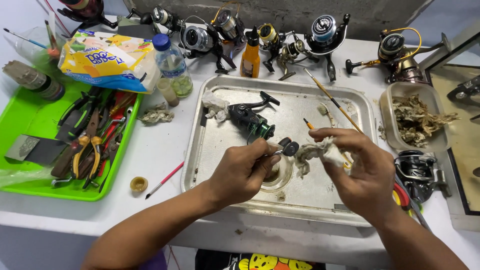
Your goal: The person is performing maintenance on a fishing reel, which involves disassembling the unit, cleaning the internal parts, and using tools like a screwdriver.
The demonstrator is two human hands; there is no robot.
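Both forearms are cut off by the near edge. The right hand (pixel 361 170) hides part of a brush (pixel 332 102) lying across the tray (pixel 227 150), and the left hand (pixel 245 170) covers much of a small dish (pixel 280 176) under it. What the small part (pixel 288 147) is cannot be made out beyond a dark knob on a thin stem. The left grip is narrow, fingertips pinched on that part above the tray's near middle. The right grip is closed loosely around a dirty rag (pixel 316 152), just right of the part. A dark reel (pixel 250 120) lies farther back in the tray on the bench (pixel 155 150).
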